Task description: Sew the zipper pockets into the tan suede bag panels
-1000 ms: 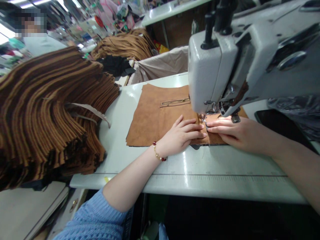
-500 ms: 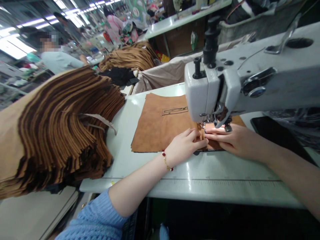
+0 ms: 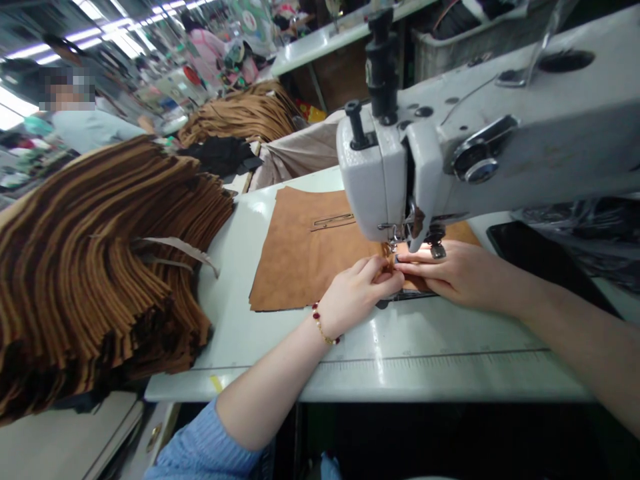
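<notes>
A brown leather-like panel (image 3: 295, 260) lies flat under the head of a white sewing machine (image 3: 373, 193). Set into the panel is a narrow zipper slot (image 3: 333, 222), partly hidden behind the machine head. Just left of the presser foot (image 3: 393, 243), my left hand (image 3: 353, 293) is closed, pinching a raised fold of the panel between thumb and fingers. To the right of the foot, my right hand (image 3: 455, 270) rests with its fingers stretched out over the panel, fingertips close to the needle area. The needle tip itself is too small to make out.
A tall stack of brown pieces (image 3: 95, 267) stands at the left, a pale strip (image 3: 175, 248) sticking out. A dark flat object (image 3: 545, 267) lies right of the machine. A ruler scale (image 3: 450, 358) runs along the table's front edge. A co-worker (image 3: 95, 127) is behind the stack.
The camera view has shifted, so the machine and table appear farther left. Both hands stay by the presser foot, with the panel almost unmoved beneath it.
</notes>
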A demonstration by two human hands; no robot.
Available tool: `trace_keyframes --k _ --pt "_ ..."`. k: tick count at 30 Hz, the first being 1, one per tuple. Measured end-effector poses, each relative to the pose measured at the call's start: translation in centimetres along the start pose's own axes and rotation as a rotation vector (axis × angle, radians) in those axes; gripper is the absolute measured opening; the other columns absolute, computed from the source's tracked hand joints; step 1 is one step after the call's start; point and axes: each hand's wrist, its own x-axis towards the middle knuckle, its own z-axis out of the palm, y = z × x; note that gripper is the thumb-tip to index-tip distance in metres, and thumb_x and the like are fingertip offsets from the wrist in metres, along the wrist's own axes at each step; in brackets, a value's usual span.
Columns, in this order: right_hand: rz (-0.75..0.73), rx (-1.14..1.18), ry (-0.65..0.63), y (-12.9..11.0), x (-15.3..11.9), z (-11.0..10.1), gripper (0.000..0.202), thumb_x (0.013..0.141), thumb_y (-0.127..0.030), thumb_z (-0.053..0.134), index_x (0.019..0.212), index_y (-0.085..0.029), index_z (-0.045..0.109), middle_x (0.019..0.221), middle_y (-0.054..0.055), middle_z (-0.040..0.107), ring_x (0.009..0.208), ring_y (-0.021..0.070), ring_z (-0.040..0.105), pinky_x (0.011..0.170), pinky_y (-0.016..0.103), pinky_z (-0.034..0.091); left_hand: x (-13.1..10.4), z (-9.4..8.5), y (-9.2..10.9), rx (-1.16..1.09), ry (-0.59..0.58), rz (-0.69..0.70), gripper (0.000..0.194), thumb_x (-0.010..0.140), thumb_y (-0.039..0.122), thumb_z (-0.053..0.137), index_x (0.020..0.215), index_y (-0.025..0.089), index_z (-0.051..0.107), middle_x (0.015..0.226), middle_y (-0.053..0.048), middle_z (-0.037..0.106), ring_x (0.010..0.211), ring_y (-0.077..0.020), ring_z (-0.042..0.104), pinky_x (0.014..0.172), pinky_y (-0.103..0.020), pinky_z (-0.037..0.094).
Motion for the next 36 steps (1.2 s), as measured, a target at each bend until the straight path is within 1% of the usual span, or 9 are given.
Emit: trace_keyframes --k 4,10,14,17,22,25,32,36 --pt "0.010 -0.004 -0.020 -0.03 0.08 -0.03 0.042 0.099 -0.020 0.049 0.139 -0.022 0.061 0.136 0.008 0.066 0.114 0.0243 0.064 0.095 0.041 0.051 0.09 -0.11 0.04 -0.031 -0.017 -0.017 0.024 0.107 0.033 0.043 0.115 0.030 0.066 0.125 -0.001 0.061 0.107 -0.0158 0.060 0.085 -0.024 0.052" --pt "0.030 0.016 0.016 -0.19 0.32 -0.39 0.043 0.096 -0.018 0.052 0.137 -0.024 0.063 0.134 0.006 0.067 0.110 0.0224 0.065 0.094 0.038 0.051 0.07 0.13 -0.09 -0.014 -0.021 -0.032 0.026 0.107 0.035 0.044 0.121 0.032 0.065 0.130 -0.001 0.061 0.109 -0.0150 0.061 0.085 -0.023 0.053" --pt "0.047 0.025 0.002 -0.25 0.30 -0.37 0.044 0.096 -0.018 0.051 0.138 -0.025 0.062 0.137 0.006 0.065 0.112 0.0231 0.065 0.095 0.039 0.050 -0.14 0.32 -0.32 0.002 0.005 0.038 0.025 0.105 0.031 0.047 0.122 0.031 0.066 0.139 -0.005 0.058 0.118 -0.0195 0.060 0.090 -0.029 0.056" --pt "0.074 0.021 -0.003 -0.34 0.24 -0.32 0.047 0.095 -0.018 0.052 0.140 -0.027 0.060 0.138 0.006 0.065 0.111 0.0233 0.065 0.095 0.040 0.050 -0.22 0.27 -0.49 -0.009 0.005 0.067 0.024 0.103 0.027 0.051 0.122 0.028 0.066 0.141 -0.007 0.059 0.125 -0.0223 0.057 0.094 -0.033 0.057" --pt "0.085 0.007 -0.005 -0.28 0.06 -0.30 0.047 0.096 -0.019 0.053 0.141 -0.030 0.059 0.136 0.006 0.066 0.106 0.0238 0.066 0.090 0.040 0.052 -0.10 0.10 -0.73 -0.063 -0.016 0.049 0.026 0.103 0.027 0.053 0.126 0.027 0.063 0.137 -0.003 0.063 0.122 -0.0208 0.059 0.094 -0.032 0.058" --pt "0.093 0.038 -0.016 -0.15 -0.03 -0.29 0.048 0.095 -0.019 0.054 0.141 -0.032 0.059 0.138 0.006 0.064 0.110 0.0248 0.066 0.091 0.040 0.052 -0.09 0.16 -0.79 -0.063 -0.006 0.048 0.027 0.103 0.028 0.052 0.128 0.026 0.062 0.137 -0.004 0.063 0.121 -0.0200 0.059 0.093 -0.031 0.058" --pt "0.095 0.033 0.010 -0.21 0.03 -0.10 0.043 0.097 -0.020 0.051 0.138 -0.030 0.062 0.137 0.008 0.065 0.115 0.0259 0.064 0.093 0.042 0.053 -0.17 0.20 -0.63 -0.039 0.022 0.028 0.025 0.104 0.027 0.049 0.125 0.029 0.064 0.138 -0.004 0.061 0.116 -0.0192 0.060 0.086 -0.030 0.058" --pt "0.093 0.051 0.006 -0.26 0.04 -0.13 0.045 0.096 -0.020 0.053 0.140 -0.030 0.060 0.135 0.008 0.066 0.116 0.0269 0.064 0.094 0.044 0.052 -0.16 0.10 -0.69 -0.048 -0.021 0.036 0.026 0.104 0.029 0.050 0.126 0.029 0.063 0.140 -0.004 0.061 0.118 -0.0188 0.059 0.087 -0.029 0.057"
